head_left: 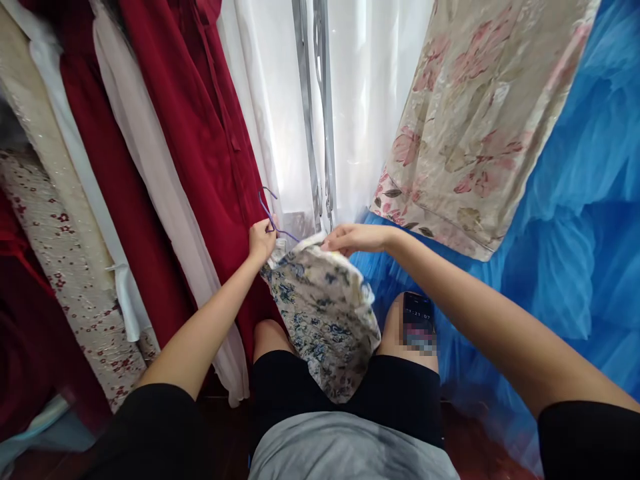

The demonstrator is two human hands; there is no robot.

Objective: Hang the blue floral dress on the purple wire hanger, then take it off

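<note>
A white garment with a blue flower print [323, 313] hangs down over my lap. My left hand [262, 240] is closed on its upper left edge together with a thin purple wire hanger [273, 217] that sticks up from the fist. My right hand [353, 238] pinches the garment's upper right edge, fingers curled over the cloth. Both arms reach forward from either side. I sit with my knees apart, and a dark phone [418, 322] lies on my right thigh.
Red dresses [200, 133], white ones and a cream flowered one [60, 267] hang on the left. A sheer white curtain [370, 100] with a metal frame is straight ahead. A beige floral garment [475, 120] hangs upper right over blue tulle [575, 253].
</note>
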